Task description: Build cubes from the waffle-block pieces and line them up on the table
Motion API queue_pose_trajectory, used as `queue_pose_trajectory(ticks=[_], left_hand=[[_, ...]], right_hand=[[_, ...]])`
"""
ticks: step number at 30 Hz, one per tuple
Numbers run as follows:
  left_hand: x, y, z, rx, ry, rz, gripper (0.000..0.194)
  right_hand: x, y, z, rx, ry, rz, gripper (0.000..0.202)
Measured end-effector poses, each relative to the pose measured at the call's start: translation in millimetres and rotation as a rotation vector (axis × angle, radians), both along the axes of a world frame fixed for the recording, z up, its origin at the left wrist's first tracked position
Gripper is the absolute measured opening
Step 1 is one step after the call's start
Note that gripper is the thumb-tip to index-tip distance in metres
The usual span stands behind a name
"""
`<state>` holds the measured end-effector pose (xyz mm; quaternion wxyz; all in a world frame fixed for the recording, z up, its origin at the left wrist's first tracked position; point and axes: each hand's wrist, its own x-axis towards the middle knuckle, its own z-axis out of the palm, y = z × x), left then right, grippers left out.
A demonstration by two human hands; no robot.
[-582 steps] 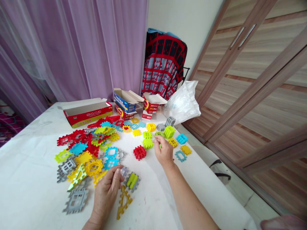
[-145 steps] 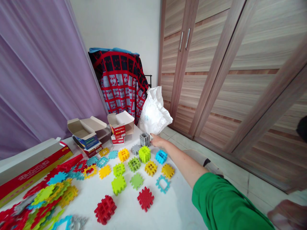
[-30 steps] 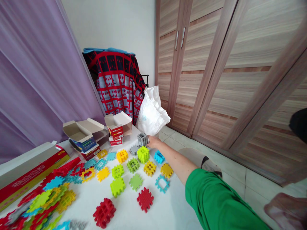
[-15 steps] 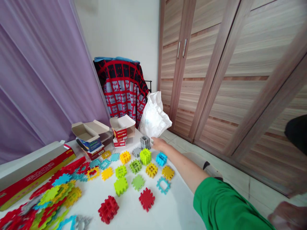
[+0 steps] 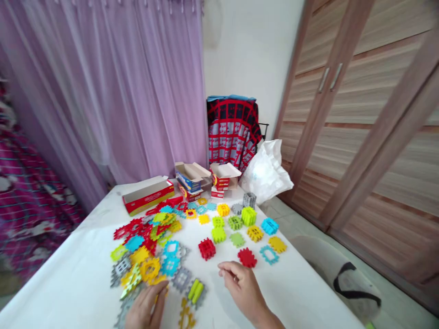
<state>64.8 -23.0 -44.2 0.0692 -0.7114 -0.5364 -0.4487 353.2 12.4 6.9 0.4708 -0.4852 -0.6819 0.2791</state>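
Note:
My left hand (image 5: 146, 305) is at the near edge of a heap of plastic interlocking tiles. Its thumb and fingers are closed about a yellow interlocking tile (image 5: 166, 292), mostly hidden; I cannot tell if it is lifted. Just right of that hand lie a grey tile (image 5: 181, 279) and a tile with lime-green bars (image 5: 195, 291). My right hand (image 5: 242, 288) hovers over the white table, fingers curled together with nothing visible in them. Beyond it are a flat red tile (image 5: 247, 258) and a red cube built of tiles (image 5: 207, 249). A grey tile cube (image 5: 249, 199) stands at the far right edge.
Yellow, green and blue cubes and tiles, such as a blue cube (image 5: 270, 226), spread over the right half. Opened boxes, including a long red box (image 5: 149, 196), line the back. A white bag (image 5: 265, 173) stands by the far right corner.
My view has swung left and down to the table. My right hand has come back from beside the grey cube, which stays at the far edge. My left hand has come into view.

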Motion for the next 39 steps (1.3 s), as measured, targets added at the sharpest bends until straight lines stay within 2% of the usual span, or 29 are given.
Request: queue_pose_trajectory(ticks=[3,6,11,15,20,23,26,31,36,39], left_hand=[[8,-7,16.5,0.025,-0.001,0.033,0.014],[17,-15,29.4,0.008,-0.015,0.018,0.016],[23,-24,29.6,-0.057,-0.026,0.038,0.017],[3,-19,27.8,-0.074,-0.064,0.131,0.019],[-51,-1,29.0,-0.134,-0.15,0.417,0.027],[-71,10,27.6,-0.234,-0.145,0.518,0.034],[-77,18,26.1,-0.337,-0.122,0.549,0.038],[-82,23,28.4,-0.414,-0.137,0.548,0.03],[-90,21,35.7,-0.366,-0.25,0.526,0.028],[-75,18,45.1,-0.295,-0.317,0.52,0.034]], right_hand=[[-21,-27,-20.5,0.058,0.02,-0.039,0.026],[-26,-37,-31.8,0.093,0.001,-0.072,0.027],[-24,-37,-37.3,0.124,-0.132,-0.096,0.031],[-25,-36,-41.9,0.145,-0.234,-0.135,0.033],[-26,-37,-45.7,0.169,-0.3,-0.117,0.033],[-26,-36,-44.7,0.166,-0.3,-0.1,0.034],[-26,-36,-43.1,0.161,-0.276,-0.082,0.033],[-26,-38,-40.1,0.146,-0.218,-0.072,0.03],[-31,-41,-35.2,0.101,-0.13,-0.071,0.028],[-33,-36,-30.8,0.07,-0.051,-0.064,0.029]])
